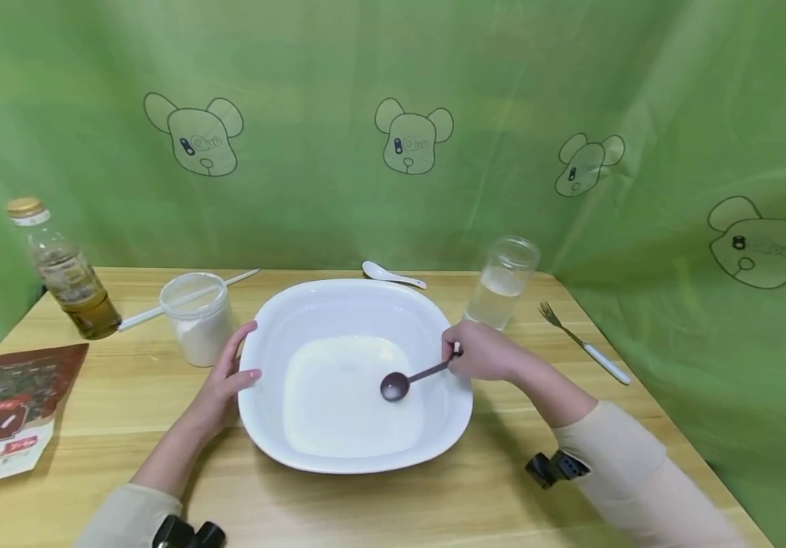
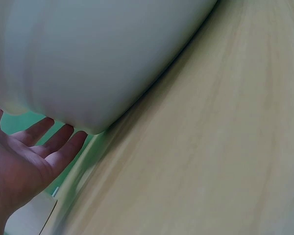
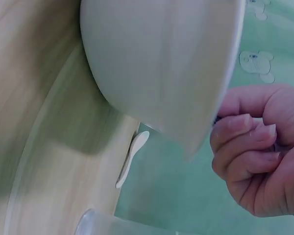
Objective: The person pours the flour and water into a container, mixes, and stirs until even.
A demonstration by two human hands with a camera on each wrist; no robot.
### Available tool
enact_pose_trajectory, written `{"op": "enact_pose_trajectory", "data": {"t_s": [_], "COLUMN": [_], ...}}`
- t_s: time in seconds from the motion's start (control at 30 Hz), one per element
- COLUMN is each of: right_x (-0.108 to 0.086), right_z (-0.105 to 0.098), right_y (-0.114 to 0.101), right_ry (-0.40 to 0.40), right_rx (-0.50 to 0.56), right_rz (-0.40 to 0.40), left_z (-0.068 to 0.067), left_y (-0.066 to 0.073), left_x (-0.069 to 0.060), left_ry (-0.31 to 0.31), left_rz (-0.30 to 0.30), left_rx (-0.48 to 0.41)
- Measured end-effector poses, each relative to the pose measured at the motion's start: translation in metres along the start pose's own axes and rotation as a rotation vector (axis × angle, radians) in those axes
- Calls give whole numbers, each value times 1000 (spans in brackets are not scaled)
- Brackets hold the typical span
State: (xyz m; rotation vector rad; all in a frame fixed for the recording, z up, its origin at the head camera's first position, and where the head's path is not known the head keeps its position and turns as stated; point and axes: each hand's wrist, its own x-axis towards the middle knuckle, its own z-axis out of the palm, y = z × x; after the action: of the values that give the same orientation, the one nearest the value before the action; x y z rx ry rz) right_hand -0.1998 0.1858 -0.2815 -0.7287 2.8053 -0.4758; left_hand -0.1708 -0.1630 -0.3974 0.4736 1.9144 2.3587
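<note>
A large white basin point(image 1: 265, 415) sits in mid-table, with whitish contents or a pale bottom showing inside; I cannot tell which. My left hand point(image 1: 217, 388) holds its left rim, thumb over the edge. In the left wrist view, several fingertips point(image 2: 63, 137) touch the basin's outer wall point(image 2: 103, 58). Over the right rim, my right hand point(image 1: 485, 352) grips the handle of a dark brown spoon point(image 1: 395, 387). The spoon's round bowl is inside the basin and carries a little pale stuff. Curled fingers of the right hand point(image 3: 257, 152) show beside the basin wall point(image 3: 152, 63) in the right wrist view.
Behind my right hand stands a glass of cloudy liquid point(image 1: 498, 293); a fork point(image 1: 584, 342) lies to its right. A white spoon point(image 1: 393, 275) is behind the basin. Leftward are a jar of white powder point(image 1: 201, 335), a white stick point(image 1: 142, 317) across it, a bottle point(image 1: 71, 278) and a packet point(image 1: 12, 403).
</note>
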Motion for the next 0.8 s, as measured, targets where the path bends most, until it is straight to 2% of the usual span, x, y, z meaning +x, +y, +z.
{"op": "enact_pose_trajectory", "data": {"t_s": [0.17, 0.27, 0.37, 0.5, 0.63, 0.73, 0.8], "right_x": [23, 37, 50, 61, 59, 50, 41], "right_z": [2, 6, 13, 26, 37, 41, 40], "right_y": [3, 0, -7, -22, -37, -43, -43], "right_ry": [68, 94, 80, 10, -97, -179, -214], "right_rx": [-4, 44, 125, 254, 383, 410, 380], "right_rz": [31, 31, 25, 15, -6, -45, -88], "left_z": [0, 0, 1, 1, 2, 1, 1], "left_y": [0, 1, 2, 3, 3, 2, 2], "left_x": [1, 0, 0, 0, 0, 0, 0], "left_ry": [-2, 4, 7, 13, 15, 10, 10], "left_rz": [0, -1, -3, -8, -9, -3, -1], "left_rx": [2, -3, -5, 3, 13, 10, 8]}}
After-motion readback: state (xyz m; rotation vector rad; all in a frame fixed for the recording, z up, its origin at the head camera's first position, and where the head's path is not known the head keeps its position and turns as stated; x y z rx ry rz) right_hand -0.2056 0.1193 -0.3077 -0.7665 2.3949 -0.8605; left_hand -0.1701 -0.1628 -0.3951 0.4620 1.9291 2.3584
